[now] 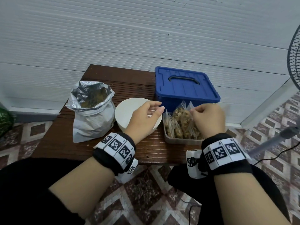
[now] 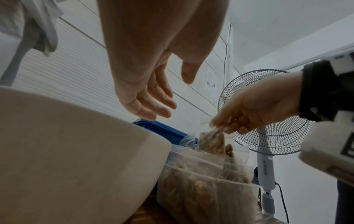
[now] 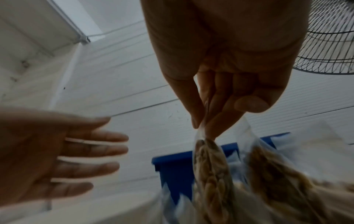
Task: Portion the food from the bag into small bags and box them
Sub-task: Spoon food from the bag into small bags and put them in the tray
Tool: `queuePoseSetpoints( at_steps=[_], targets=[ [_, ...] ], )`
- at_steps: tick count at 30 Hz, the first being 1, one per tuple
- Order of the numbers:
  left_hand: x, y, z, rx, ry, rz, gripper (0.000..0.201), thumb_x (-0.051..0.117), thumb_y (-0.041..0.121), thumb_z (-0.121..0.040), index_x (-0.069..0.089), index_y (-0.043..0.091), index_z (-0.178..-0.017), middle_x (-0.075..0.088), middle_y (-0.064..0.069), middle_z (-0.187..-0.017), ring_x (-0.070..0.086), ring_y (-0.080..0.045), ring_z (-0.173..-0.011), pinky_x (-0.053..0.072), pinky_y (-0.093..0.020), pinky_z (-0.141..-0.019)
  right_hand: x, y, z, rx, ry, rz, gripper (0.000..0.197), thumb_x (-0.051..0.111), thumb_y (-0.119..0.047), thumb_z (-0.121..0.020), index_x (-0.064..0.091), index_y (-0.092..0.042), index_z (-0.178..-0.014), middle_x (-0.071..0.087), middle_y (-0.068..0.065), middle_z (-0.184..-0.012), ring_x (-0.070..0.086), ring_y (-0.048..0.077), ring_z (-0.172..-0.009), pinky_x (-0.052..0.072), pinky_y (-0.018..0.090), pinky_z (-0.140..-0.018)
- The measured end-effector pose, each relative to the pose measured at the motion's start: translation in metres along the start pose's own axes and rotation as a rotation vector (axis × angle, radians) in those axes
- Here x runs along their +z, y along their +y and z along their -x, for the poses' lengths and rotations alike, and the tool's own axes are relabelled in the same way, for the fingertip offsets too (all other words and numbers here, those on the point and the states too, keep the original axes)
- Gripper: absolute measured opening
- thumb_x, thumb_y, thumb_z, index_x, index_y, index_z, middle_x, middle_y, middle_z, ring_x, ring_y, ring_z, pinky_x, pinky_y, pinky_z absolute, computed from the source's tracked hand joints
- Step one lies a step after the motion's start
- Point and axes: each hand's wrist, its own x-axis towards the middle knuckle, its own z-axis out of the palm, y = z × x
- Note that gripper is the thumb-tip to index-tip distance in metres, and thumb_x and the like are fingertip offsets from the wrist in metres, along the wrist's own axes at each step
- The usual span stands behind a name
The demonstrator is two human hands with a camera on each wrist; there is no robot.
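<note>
A clear plastic box [image 1: 178, 140] on the brown table holds several small clear bags of brown food, standing upright. My right hand [image 1: 208, 118] pinches the top of one small bag [image 3: 207, 163] between thumb and fingers, just over the box. My left hand [image 1: 146, 116] hovers above the white bowl [image 1: 123, 114] with its fingers straight and holds nothing. The big silver foil bag [image 1: 91, 111] stands open at the table's left, with brown food inside it.
A blue lidded storage box [image 1: 185, 85] with a black handle stands behind the clear box. A standing fan [image 2: 268, 112] is on the right beside the table. White panelled wall runs behind; patterned tile floor lies around.
</note>
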Motion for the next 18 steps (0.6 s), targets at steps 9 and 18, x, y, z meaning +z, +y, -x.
queuePoseSetpoints(
  at_steps=[9,18],
  targets=[
    [-0.010,-0.006,-0.004,-0.043,0.017,-0.030,0.017,0.054,0.036,-0.095,0.058,0.030,-0.111,0.062,0.011,-0.108,0.058,-0.005,-0.103,0.040,-0.015,-0.084,0.006,0.004,0.002,0.008,-0.020,0.029,0.011,0.073,-0.031,-0.081,0.069,-0.021,-0.084,0.070,0.002,-0.089,0.063,0.020,-0.088,0.053,0.039,-0.084],
    [-0.027,-0.015,-0.013,-0.125,0.088,-0.061,0.020,0.053,0.035,-0.096,0.059,0.027,-0.113,0.062,0.008,-0.114,0.057,-0.008,-0.105,0.039,-0.021,-0.088,0.003,0.000,0.005,-0.012,-0.007,-0.004,0.018,0.075,-0.031,-0.079,0.067,-0.021,-0.092,0.064,-0.002,-0.088,0.059,0.015,-0.087,0.049,0.033,-0.079]
  ],
)
